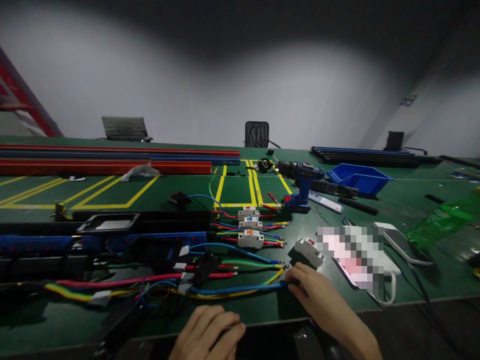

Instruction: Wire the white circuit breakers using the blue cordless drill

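My right hand (313, 292) is closed round the end of a thick blue wire (240, 289) near the front of the table; its fingertips hide that end. My left hand (210, 332) is at the table's front edge, fingers loosely bent and a little apart, with nothing visible in it. Yellow-green wires (275, 276) with ring terminals end just beside my right fingers. Red wires (221, 275) lie farther left. Behind my right hand lies a loose white circuit breaker (309, 251). Several wired circuit breakers (250, 239) stand in a row farther back.
A blue cordless drill (300, 182) stands beyond the breakers, near a blue bin (358, 179). To the right are phones (403, 242) and a green bottle (446, 215). Black and blue rails (150, 240) with wire bundles occupy the left; long orange rails (105, 167) lie behind.
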`<state>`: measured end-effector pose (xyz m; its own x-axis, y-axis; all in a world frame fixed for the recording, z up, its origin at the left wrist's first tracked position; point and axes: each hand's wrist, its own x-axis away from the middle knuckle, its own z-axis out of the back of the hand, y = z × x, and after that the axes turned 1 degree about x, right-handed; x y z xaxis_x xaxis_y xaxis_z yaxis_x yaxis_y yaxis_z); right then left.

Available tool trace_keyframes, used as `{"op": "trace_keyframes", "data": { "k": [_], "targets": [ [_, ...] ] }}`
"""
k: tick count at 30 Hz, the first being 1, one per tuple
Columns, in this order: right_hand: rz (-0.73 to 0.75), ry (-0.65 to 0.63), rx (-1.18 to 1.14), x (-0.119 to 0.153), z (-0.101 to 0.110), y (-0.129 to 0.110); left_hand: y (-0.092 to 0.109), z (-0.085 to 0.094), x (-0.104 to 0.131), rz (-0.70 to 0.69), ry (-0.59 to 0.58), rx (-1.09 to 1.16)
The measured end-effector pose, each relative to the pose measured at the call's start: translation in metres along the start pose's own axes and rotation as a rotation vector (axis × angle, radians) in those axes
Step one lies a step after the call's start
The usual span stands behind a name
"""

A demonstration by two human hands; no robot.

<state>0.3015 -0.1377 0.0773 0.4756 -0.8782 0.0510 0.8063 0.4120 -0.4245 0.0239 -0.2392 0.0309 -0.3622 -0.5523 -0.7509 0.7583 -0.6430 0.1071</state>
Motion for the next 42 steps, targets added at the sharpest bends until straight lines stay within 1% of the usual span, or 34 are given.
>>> {"op": "trace_keyframes", "data": {
  "k": [2, 4, 6, 8, 11, 13, 17, 23, 27, 31, 34, 36, 37, 40, 42],
  "targets": [
    [0.024, 0.015, 0.002, -0.001, 0.0, 0.002, 0.012, -0.021, -0.006, -0.005, 0.046, -0.015],
    [0.046, 0.048, 0.007, -0.003, 0.0, 0.004, 0.02, -0.034, -0.008, 0.042, 0.041, -0.078],
    [0.06, 0.1, 0.018, -0.005, 0.0, 0.004, 0.024, -0.042, -0.01, 0.101, -0.004, -0.136],
    [0.071, 0.151, 0.031, -0.007, 0.0, 0.004, 0.025, -0.046, -0.012, 0.135, -0.04, -0.168],
    [0.087, 0.195, 0.037, -0.011, 0.0, 0.005, 0.024, -0.049, -0.013, 0.145, -0.051, -0.182],
    [0.092, 0.199, 0.035, -0.013, -0.002, 0.006, 0.023, -0.051, -0.011, 0.147, -0.049, -0.171],
    [0.078, 0.168, 0.046, -0.015, -0.005, 0.008, 0.023, -0.056, -0.004, 0.163, -0.012, -0.11],
    [0.044, 0.094, 0.003, -0.012, -0.002, 0.008, 0.021, -0.061, 0.002, 0.168, -0.005, -0.049],
    [0.044, 0.089, -0.035, -0.011, -0.002, 0.011, 0.019, -0.063, 0.004, 0.166, 0.017, -0.038],
    [0.039, 0.079, -0.034, -0.011, -0.003, 0.011, 0.022, -0.059, -0.002, 0.169, 0.026, -0.02],
    [0.027, 0.073, -0.033, -0.011, -0.003, 0.008, 0.025, -0.053, -0.017, 0.171, 0.033, 0.029],
    [0.024, 0.079, -0.036, -0.01, -0.002, 0.006, 0.025, -0.052, -0.031, 0.199, -0.008, 0.051],
    [0.023, 0.08, -0.037, -0.01, -0.002, 0.006, 0.025, -0.052, -0.038, 0.232, -0.051, 0.06],
    [0.022, 0.074, -0.036, -0.011, -0.003, 0.006, 0.022, -0.057, -0.056, 0.358, -0.23, 0.12],
    [0.024, 0.07, -0.038, -0.012, -0.004, 0.007, 0.021, -0.061, -0.063, 0.407, -0.306, 0.171]
  ]
}}
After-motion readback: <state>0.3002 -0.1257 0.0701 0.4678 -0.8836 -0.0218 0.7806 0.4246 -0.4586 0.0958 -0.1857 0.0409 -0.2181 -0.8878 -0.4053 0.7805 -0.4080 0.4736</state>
